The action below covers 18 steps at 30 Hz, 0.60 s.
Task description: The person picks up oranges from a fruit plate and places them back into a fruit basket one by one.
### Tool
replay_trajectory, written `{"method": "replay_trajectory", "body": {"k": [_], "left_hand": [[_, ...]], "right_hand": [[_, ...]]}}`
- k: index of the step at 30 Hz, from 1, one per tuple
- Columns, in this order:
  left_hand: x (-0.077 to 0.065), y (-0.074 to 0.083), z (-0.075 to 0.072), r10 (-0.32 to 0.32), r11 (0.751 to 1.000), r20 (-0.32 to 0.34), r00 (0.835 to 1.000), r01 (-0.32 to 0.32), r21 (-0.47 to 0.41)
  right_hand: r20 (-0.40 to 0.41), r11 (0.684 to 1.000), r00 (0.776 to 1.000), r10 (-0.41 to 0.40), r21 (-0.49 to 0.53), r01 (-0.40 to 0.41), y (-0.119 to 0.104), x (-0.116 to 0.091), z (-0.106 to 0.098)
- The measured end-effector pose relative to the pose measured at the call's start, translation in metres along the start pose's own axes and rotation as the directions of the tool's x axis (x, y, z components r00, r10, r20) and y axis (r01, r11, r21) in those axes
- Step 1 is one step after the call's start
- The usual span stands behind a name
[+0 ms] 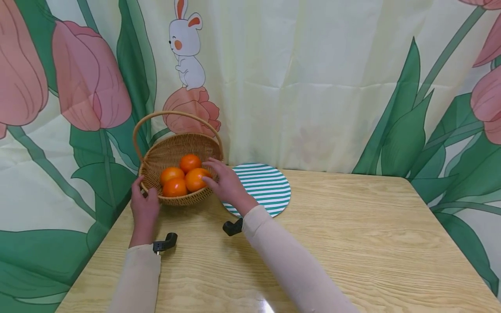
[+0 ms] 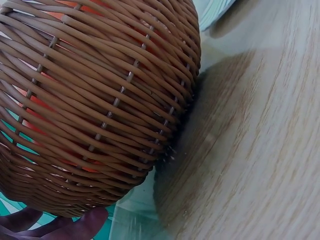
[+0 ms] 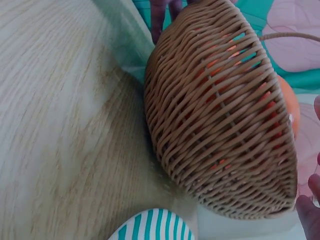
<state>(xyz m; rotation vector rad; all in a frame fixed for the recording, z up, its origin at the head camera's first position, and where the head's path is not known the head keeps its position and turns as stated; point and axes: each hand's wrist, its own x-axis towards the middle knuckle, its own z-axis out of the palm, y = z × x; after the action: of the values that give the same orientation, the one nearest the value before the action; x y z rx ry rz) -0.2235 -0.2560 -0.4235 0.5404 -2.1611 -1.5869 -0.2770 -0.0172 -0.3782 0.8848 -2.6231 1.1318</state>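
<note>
A wicker basket (image 1: 184,200) with a tall arched handle stands at the table's back left, its mouth tilted toward me. Several oranges (image 1: 175,187) lie bunched inside. My left hand (image 1: 145,208) grips the basket's left rim, and its fingers (image 2: 90,222) show against the woven wall in the left wrist view. Over the right rim reaches my right hand (image 1: 228,184), thumb and fingers spread beside the rightmost orange (image 1: 197,179). The thumb overlaps that fruit in the head view. At the right wrist view's edge, the fingers (image 3: 314,185) stand apart next to the rim.
A round placemat (image 1: 262,187) with green and white stripes lies right of the basket, partly under my right forearm. The wooden table (image 1: 352,234) extends to the right. Behind it hangs a curtain (image 1: 313,87) printed with tulips and a rabbit.
</note>
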Motion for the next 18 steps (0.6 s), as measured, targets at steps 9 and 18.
{"method": "replay_trajectory", "body": {"k": [9,18], "left_hand": [[-0.002,0.003,-0.002,-0.038,0.999,0.023,0.999,0.038,-0.009],[0.001,0.004,-0.005,-0.036,0.999,0.095,0.995,0.034,0.019]], "right_hand": [[-0.034,1.000,0.999,0.004,-0.007,-0.004,0.013,-0.014,-0.010],[-0.058,0.999,0.998,0.032,-0.020,-0.033,0.029,-0.027,-0.024]]}}
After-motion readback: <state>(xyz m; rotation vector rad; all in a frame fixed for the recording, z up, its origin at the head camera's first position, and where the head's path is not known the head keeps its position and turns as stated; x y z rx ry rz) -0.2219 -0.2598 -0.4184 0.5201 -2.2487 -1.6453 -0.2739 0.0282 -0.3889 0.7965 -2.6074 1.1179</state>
